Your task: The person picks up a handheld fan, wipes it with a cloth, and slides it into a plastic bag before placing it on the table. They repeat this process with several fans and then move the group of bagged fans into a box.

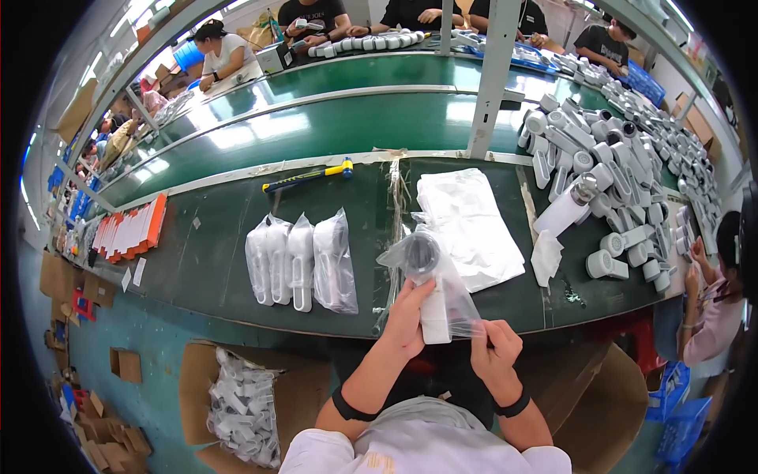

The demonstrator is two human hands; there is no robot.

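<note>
My left hand [405, 322] is closed around a white handheld device [435, 310] with a round grey head, held upright over the table's near edge. A clear plastic bag [459, 299] surrounds the device, its loose side spreading to the right. My right hand [497, 351] pinches the bag's lower right edge between closed fingers. Just beyond my hands lies a stack of flat white plastic bags [470, 225]. To the left, several bagged devices [301, 265] lie side by side on the dark green table [213, 268].
A yellow-and-black hammer [308, 175] lies further back; orange-edged papers [133, 229] are at left. Loose devices [608, 174] pile up at right beside a clear-topped bottle [564, 207]. Below stands a cardboard box [197, 395] of bagged parts. A co-worker [707, 308] sits at right; others work across the conveyor.
</note>
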